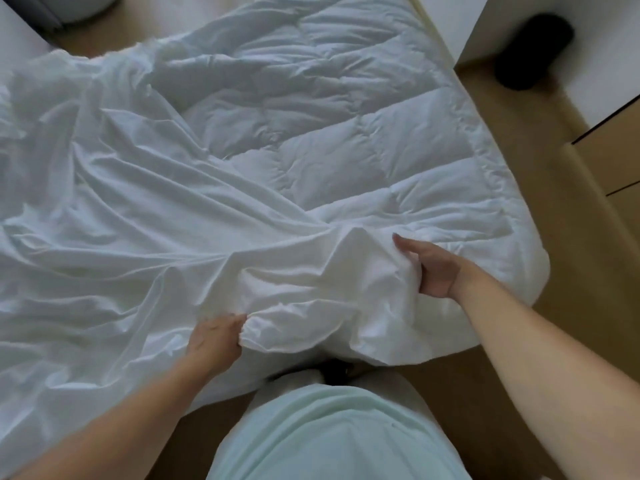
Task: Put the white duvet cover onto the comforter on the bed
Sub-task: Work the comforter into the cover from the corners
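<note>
A quilted white comforter (346,140) lies across the bed, bare on the right and far side. The thin, wrinkled white duvet cover (114,209) is spread over the left half and bunches up at the near edge. My left hand (216,337) grips a fold of the cover at the bed's near edge. My right hand (429,265) holds bunched fabric near the comforter's near right corner, thumb on top and fingers tucked into the cloth. Whether it holds cover alone or comforter too is hidden by the folds.
Brown floor (568,258) runs along the right side and near edge of the bed. White furniture (595,81) with a dark object (533,50) on it stands at the upper right. My torso in a pale green shirt (332,434) is right at the bed's near edge.
</note>
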`<control>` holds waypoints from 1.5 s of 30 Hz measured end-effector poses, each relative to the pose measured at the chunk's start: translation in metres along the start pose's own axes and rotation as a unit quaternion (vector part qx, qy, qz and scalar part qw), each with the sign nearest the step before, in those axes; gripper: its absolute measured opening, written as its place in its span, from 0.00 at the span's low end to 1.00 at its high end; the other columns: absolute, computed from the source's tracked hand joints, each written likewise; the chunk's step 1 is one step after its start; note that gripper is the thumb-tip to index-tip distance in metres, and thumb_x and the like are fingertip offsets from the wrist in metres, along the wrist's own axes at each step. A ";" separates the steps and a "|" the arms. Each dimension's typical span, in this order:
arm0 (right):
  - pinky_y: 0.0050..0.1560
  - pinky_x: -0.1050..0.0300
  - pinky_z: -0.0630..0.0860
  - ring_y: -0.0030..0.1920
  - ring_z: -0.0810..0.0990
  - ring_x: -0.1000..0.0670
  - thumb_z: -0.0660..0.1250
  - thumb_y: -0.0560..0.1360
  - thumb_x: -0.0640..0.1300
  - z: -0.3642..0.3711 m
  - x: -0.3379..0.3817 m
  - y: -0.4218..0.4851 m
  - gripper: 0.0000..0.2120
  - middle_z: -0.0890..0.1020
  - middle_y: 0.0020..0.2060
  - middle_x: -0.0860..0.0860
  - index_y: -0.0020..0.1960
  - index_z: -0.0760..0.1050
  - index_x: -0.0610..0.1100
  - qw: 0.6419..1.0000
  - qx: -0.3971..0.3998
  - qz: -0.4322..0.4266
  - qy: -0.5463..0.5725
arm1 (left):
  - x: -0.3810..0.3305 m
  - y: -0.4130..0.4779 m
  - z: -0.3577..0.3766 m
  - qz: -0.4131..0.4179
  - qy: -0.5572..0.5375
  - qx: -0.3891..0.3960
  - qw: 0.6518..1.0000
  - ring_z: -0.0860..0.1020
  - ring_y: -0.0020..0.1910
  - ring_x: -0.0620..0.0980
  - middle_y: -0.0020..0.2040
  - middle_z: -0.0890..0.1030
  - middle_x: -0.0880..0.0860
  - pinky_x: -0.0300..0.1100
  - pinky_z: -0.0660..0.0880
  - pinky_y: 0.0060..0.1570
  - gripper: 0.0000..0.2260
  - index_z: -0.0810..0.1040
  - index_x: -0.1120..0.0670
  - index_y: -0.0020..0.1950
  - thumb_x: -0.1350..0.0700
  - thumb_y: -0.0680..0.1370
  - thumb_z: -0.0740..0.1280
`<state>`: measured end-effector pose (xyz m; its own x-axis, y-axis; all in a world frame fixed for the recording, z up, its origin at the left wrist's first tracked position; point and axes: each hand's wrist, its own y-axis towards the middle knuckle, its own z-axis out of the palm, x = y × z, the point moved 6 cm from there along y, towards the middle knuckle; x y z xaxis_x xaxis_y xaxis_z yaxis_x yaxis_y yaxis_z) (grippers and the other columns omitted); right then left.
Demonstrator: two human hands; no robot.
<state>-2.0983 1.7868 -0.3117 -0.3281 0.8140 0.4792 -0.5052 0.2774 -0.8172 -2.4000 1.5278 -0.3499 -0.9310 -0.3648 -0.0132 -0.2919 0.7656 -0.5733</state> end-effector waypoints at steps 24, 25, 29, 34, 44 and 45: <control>0.47 0.46 0.82 0.57 0.80 0.37 0.61 0.79 0.67 0.026 0.012 -0.031 0.34 0.81 0.59 0.38 0.69 0.76 0.40 0.989 0.078 0.019 -0.128 | -0.221 0.082 -0.168 0.172 -0.097 -0.088 0.976 0.78 0.57 0.58 0.53 0.83 0.55 0.49 0.66 0.51 0.06 0.75 0.50 0.45 0.60 0.75 0.61; 0.46 0.47 0.82 0.57 0.82 0.38 0.58 0.77 0.71 0.023 0.019 -0.018 0.38 0.83 0.57 0.40 0.67 0.78 0.40 0.994 0.053 0.022 -0.088 | -0.239 0.076 -0.169 0.192 -0.127 -0.104 0.968 0.79 0.55 0.57 0.51 0.83 0.54 0.50 0.65 0.51 0.09 0.77 0.49 0.47 0.61 0.73 0.62; 0.46 0.52 0.81 0.45 0.84 0.44 0.66 0.75 0.68 0.031 0.054 0.017 0.31 0.84 0.42 0.43 0.53 0.81 0.38 0.993 0.076 0.046 -0.072 | -0.287 0.062 -0.169 0.241 -0.185 -0.132 0.943 0.75 0.59 0.55 0.52 0.82 0.54 0.50 0.63 0.61 0.11 0.81 0.55 0.49 0.64 0.69 0.65; 0.36 0.53 0.75 0.37 0.80 0.47 0.71 0.79 0.47 0.038 0.094 0.037 0.11 0.81 0.37 0.43 0.46 0.81 0.38 0.978 0.031 -0.045 -0.202 | -0.258 0.052 -0.191 0.293 -0.217 -0.187 0.912 0.75 0.58 0.57 0.54 0.81 0.55 0.51 0.69 0.64 0.16 0.80 0.58 0.52 0.68 0.67 0.65; 0.35 0.63 0.68 0.32 0.73 0.59 0.66 0.80 0.47 0.047 0.141 0.003 0.14 0.77 0.30 0.58 0.36 0.77 0.56 0.815 -0.089 -0.295 -0.491 | -0.199 0.165 -0.215 -0.108 -0.772 0.098 0.618 0.82 0.40 0.52 0.44 0.81 0.55 0.44 0.79 0.40 0.12 0.77 0.54 0.49 0.45 0.81 0.65; 0.33 0.63 0.66 0.31 0.72 0.58 0.66 0.81 0.47 0.036 0.148 -0.003 0.15 0.76 0.28 0.60 0.35 0.75 0.56 0.813 -0.143 -0.315 -0.468 | -0.209 0.174 -0.229 -0.090 -0.792 0.072 0.600 0.80 0.38 0.51 0.42 0.78 0.55 0.43 0.77 0.38 0.06 0.75 0.54 0.48 0.53 0.82 0.63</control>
<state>-2.1744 1.8880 -0.2270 -0.6071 -0.2442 0.7561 -0.6461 0.7056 -0.2909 -2.3062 1.8582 -0.2594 0.5215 -0.5686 -0.6361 -0.2283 0.6253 -0.7462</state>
